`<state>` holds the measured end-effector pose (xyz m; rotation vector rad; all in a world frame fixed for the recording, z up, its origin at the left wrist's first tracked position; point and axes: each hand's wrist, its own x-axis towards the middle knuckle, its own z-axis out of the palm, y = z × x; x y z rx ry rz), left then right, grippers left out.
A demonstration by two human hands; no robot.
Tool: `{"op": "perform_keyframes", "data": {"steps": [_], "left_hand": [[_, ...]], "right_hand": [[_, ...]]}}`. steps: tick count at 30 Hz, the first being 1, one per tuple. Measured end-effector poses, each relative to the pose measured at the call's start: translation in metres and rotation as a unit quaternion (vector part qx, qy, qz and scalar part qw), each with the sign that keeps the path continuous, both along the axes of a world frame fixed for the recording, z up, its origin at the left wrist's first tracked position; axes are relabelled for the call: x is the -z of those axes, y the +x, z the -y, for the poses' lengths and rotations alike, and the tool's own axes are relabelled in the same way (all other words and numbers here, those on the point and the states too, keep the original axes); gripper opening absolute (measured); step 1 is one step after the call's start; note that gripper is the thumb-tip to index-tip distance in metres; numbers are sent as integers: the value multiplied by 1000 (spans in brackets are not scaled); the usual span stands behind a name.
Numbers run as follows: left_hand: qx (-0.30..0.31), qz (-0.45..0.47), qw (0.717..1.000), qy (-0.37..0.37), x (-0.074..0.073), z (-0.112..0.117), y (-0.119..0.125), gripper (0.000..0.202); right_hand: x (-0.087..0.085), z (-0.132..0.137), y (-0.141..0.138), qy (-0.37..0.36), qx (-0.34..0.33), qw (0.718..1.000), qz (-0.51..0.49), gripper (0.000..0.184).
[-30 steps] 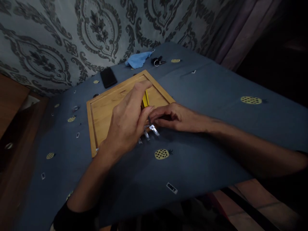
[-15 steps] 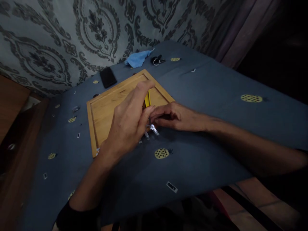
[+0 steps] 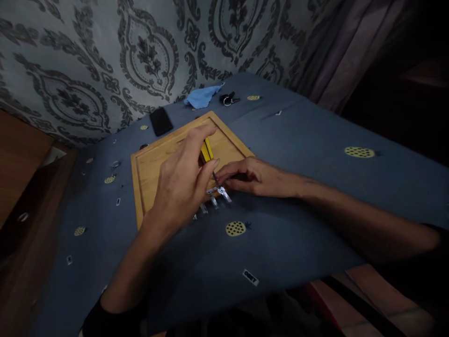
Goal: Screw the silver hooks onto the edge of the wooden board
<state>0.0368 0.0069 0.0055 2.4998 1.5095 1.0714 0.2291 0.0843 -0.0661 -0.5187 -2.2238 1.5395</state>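
My left hand (image 3: 178,175) is wrapped round the yellow and black handle of a screwdriver (image 3: 206,150). Its thin dark shaft slants down to a strip of clear or shiny metal hooks (image 3: 223,193) along the near edge of a wooden board (image 3: 149,180). Beside the screwdriver's tip, the fingertips of my right hand (image 3: 254,177) are pinched together at the board's edge. What they pinch, if anything, is too small to make out. Several hooks stick out over the tablecloth towards me, partly hidden behind my left hand.
Behind the board lie a black phone (image 3: 161,121), a blue cloth (image 3: 202,96) and keys on a ring (image 3: 228,99). A small round clear item (image 3: 115,164) rests to the left. The blue tablecloth (image 3: 298,140) meets a patterned wall at the back.
The view has shifted a little. My left hand has tilted the screwdriver, its handle leaning further left, and more of its shaft and the hooks now shows. My right hand stays by the tip.
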Motion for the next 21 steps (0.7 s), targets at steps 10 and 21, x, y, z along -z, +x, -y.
{"op": "perform_keyframes", "data": {"steps": [10,21], "left_hand": [[4,4,999,-39,4,-1,-1,39],[21,-4,999,-32,6,-5,-3,40]], "right_hand": [[-2,0,1,7,3,1000,-4,18],[-2,0,1,9,-3,1000,-4,14]]}}
